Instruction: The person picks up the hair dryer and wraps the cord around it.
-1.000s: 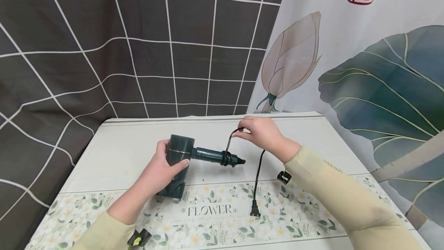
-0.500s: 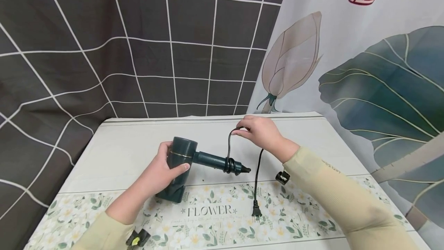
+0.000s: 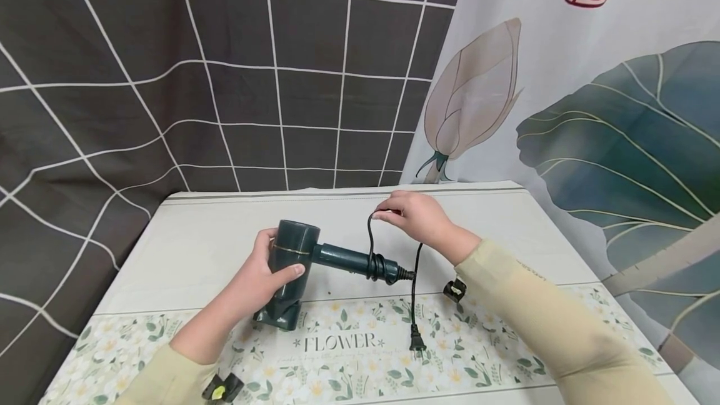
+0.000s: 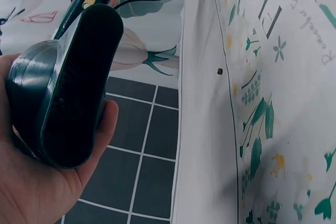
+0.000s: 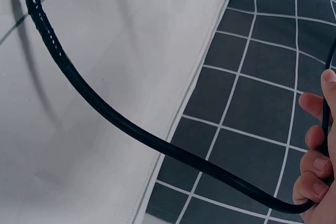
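Note:
A dark green hair dryer point(image 3: 292, 249) is gripped round its barrel by my left hand point(image 3: 261, 283), thumb across the near side. Its handle point(image 3: 343, 258) points right, with several turns of black cord point(image 3: 380, 266) wound near the end. In the left wrist view the wide flat nozzle point(image 4: 84, 87) faces the camera, fingers curled round the barrel behind it. Above the handle's end, my right hand point(image 3: 419, 217) pinches the cord; in the right wrist view a loop of cord point(image 5: 131, 129) runs out of the curled fingers. Below that hand the free cord hangs down to a two-prong plug point(image 3: 417, 339).
The table is covered by a white cloth point(image 3: 214, 230) with a floral band point(image 3: 360, 374) lettered FLOWER. A dark grid-patterned curtain point(image 3: 225, 67) stands behind it, and a white curtain with a printed lotus point(image 3: 475, 92) hangs at the right.
The dryer's handle has tilted down and shifted slightly right, its tip now overlapping the hanging cord. My right hand has moved slightly left and down, still pinching the cord.

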Demonstrator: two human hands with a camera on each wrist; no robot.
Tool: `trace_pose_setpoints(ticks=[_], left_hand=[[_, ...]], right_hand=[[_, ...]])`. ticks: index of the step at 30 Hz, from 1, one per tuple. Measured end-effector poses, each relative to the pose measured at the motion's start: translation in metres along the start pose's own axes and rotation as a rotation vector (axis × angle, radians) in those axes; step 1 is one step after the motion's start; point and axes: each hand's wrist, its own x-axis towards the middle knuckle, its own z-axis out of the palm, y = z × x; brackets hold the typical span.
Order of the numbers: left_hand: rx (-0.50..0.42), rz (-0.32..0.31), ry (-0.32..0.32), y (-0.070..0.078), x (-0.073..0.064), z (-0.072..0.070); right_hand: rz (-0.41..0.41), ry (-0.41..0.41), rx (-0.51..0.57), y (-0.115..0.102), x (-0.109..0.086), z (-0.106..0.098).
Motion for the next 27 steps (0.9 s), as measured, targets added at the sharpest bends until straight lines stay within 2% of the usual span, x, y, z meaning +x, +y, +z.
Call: trace_pose_setpoints(ticks=[4,10,14,21,25,27], left_hand=[[-0.022,0.002,-0.012,0.0,0.0,0.001],[-0.081,-0.012,-0.012,0.003,0.0,0.002],[-0.117,-0.04,0.019,0.007,-0.003,0.004],[-0.264,-0.113,0.076,0.018,-0.003,0.011],[-0.305,-0.119,0.11,0.024,0.0,0.014],[-0.32,-0.121,0.128,0.026,0.0,0.015]], right_hand=[[-0.011,-0.007,0.02,-0.003,0.0,0.002],[0.033,-0.059,0.051,-0.006,-0.002,0.007],[0.025,-0.069,0.056,-0.007,-0.004,0.014],[0.019,-0.106,0.041,-0.013,-0.005,0.018],[0.063,-0.055,0.003,-0.019,-0.009,0.021],[0.03,0.001,-0.025,-0.022,-0.011,0.024]])
